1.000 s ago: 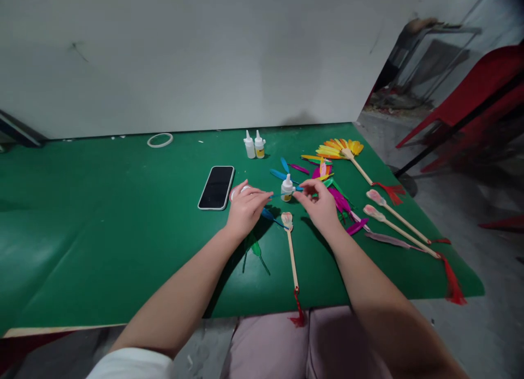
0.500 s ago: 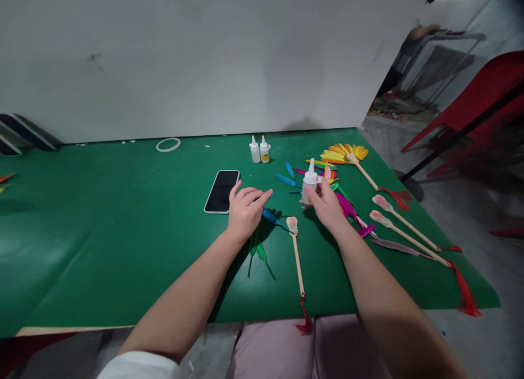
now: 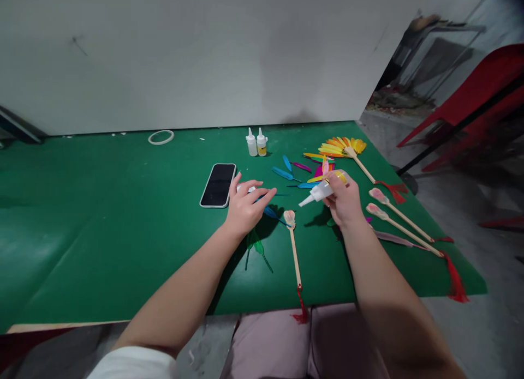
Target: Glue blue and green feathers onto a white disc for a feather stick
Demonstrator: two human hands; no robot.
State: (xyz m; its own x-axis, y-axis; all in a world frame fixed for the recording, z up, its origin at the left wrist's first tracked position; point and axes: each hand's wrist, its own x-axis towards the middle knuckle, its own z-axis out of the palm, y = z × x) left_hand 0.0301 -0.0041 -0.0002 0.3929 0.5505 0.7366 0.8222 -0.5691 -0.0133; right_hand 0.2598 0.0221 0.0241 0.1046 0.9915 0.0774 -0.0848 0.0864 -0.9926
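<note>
1. White plastic bottle with yellow label (image 3: 322, 191): right of frame centre, gripped by right hand (image 3: 346, 202).
2. Long axis slanted; nozzle (image 3: 308, 200) points lower left.
3. Base partly hidden.
4. Left hand (image 3: 246, 205): loosely spread; hold on thin blue stem (image 3: 282, 194) cannot be told.

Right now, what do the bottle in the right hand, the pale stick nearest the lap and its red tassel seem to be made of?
Bottle: likely plastic, smooth and whitish, with a tapered nozzle.
Stick: probably wood, matt, judging by its pale tan colour.
Tassel: seems thread, soft-looking, since its end spreads into strands; cotton or synthetic, I cannot tell.
</note>
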